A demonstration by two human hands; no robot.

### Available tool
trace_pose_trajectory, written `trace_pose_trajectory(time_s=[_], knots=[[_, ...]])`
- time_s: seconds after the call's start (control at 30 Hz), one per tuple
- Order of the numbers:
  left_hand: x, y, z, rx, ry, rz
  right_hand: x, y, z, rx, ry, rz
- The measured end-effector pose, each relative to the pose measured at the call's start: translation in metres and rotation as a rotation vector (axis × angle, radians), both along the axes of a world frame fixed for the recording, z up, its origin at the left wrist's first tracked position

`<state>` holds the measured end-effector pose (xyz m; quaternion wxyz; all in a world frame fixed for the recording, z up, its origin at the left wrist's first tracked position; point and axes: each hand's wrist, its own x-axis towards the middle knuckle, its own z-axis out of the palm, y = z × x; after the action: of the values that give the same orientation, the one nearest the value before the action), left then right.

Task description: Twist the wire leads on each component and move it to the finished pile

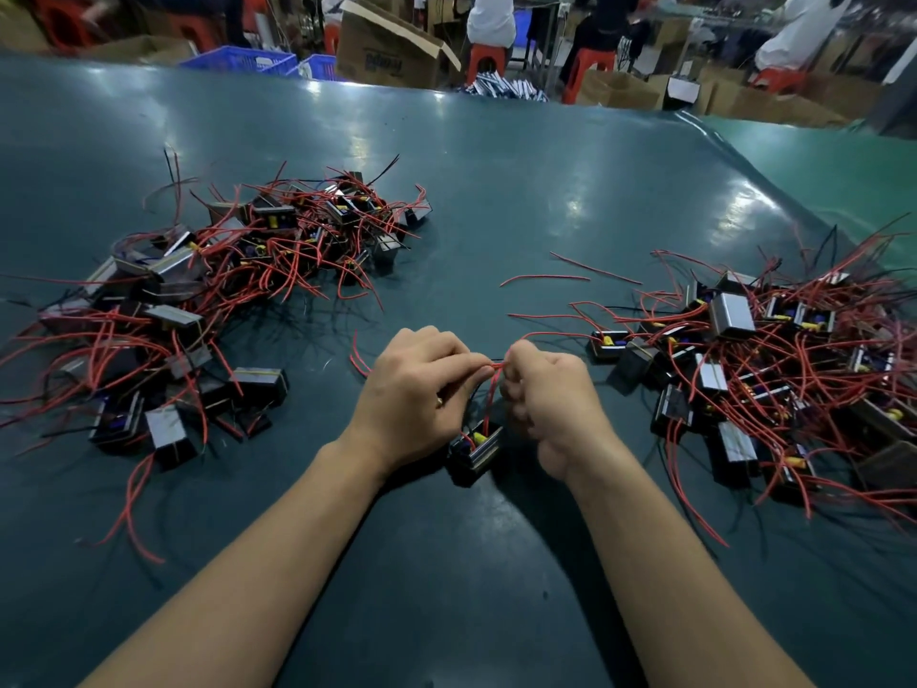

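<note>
Head view: both hands meet at centre of dark green desk [496, 201]. Left hand [419, 389] pinches red wire leads [489, 394] between thumb and fingertips; right hand [551, 399], grip clenched round same leads just beside it. Leads rise from small black component [474, 451] sitting on desk between wrists. Pile of components [208, 290] lies left, second pile [774, 369] right, both tangled in red wire. Loose red wires [546, 278] lie between piles.
</note>
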<state>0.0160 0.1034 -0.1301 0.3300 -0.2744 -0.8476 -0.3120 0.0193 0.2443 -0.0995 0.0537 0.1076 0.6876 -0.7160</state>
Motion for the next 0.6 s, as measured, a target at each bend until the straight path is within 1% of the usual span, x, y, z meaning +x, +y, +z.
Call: trace_pose_trajectory(time_s=[0.03, 0.07, 0.1, 0.13, 0.2, 0.27, 0.3, 0.33, 0.37, 0.4, 0.43, 0.47, 0.5, 0.53, 0.6], knots=[[0.000, 0.001, -0.001, -0.020, 0.026, 0.006, 0.000, -0.001, 0.001, -0.076, -0.064, -0.021], [0.000, 0.001, -0.001, -0.021, 0.046, 0.007, 0.001, 0.000, 0.003, -0.089, -0.088, -0.036], [0.001, 0.001, -0.001, -0.004, 0.064, 0.012, 0.001, 0.002, 0.005, -0.064, -0.076, -0.050], [0.001, -0.001, -0.001, 0.032, 0.081, 0.029, 0.002, 0.006, 0.008, 0.002, -0.043, -0.067], [0.002, -0.005, 0.001, 0.160, 0.107, 0.125, 0.008, 0.015, 0.014, 0.257, 0.072, -0.142], [0.002, -0.010, 0.004, 0.340, 0.094, 0.265, 0.020, 0.020, 0.017, 0.537, 0.282, -0.284], [0.000, -0.012, 0.006, 0.435, 0.078, 0.329, 0.031, 0.014, 0.017, 0.627, 0.405, -0.307], [-0.001, -0.014, 0.007, 0.521, 0.062, 0.381, 0.043, 0.001, 0.016, 0.727, 0.516, -0.252], [-0.002, -0.016, 0.008, 0.587, 0.051, 0.418, 0.054, -0.015, 0.013, 0.864, 0.604, -0.144], [-0.003, -0.018, 0.007, 0.627, 0.044, 0.441, 0.061, -0.033, 0.005, 1.042, 0.677, -0.036], [-0.004, -0.019, 0.006, 0.644, 0.039, 0.453, 0.065, -0.048, -0.005, 1.221, 0.732, 0.060], [-0.004, -0.020, 0.005, 0.647, 0.036, 0.456, 0.065, -0.058, -0.013, 1.360, 0.734, 0.140], [-0.004, -0.020, 0.005, 0.648, 0.032, 0.455, 0.061, -0.061, -0.017, 1.433, 0.695, 0.210], [-0.003, -0.020, 0.005, 0.649, 0.028, 0.452, 0.055, -0.059, -0.019, 1.454, 0.663, 0.251], [-0.002, -0.018, 0.007, 0.646, 0.011, 0.448, 0.045, -0.042, -0.020, 1.425, 0.606, 0.283]])
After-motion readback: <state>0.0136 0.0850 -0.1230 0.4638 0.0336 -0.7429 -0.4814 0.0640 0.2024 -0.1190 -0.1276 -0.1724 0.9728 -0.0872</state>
